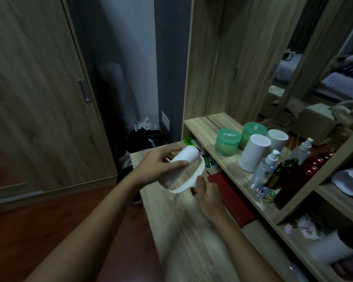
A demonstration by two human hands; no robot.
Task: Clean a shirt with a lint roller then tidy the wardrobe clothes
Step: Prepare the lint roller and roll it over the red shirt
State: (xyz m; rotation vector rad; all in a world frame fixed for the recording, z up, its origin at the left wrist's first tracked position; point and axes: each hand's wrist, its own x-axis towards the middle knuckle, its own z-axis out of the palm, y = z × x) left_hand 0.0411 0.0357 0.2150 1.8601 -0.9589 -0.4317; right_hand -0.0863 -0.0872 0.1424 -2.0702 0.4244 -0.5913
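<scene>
I hold a white lint roller [184, 156] over a wooden dressing table [171, 216]. My left hand [161, 165] wraps the white roll from above. A cream plastic cover or frame [183, 184] curves around the roll's lower side, and my right hand [207, 195] grips its near end, where the handle is hidden. The wardrobe [39, 88] stands shut at the left, its wooden door bearing a metal handle [84, 91]. No shirt is in sight.
A shelf [204, 129] on the right carries two green jars [227, 142], white cylinders [253, 155], spray bottles and dark bottles before a mirror [314, 68]. A red book [230, 196] lies under the shelf. Dark bags and hangers [147, 135] fill the corner by the wall.
</scene>
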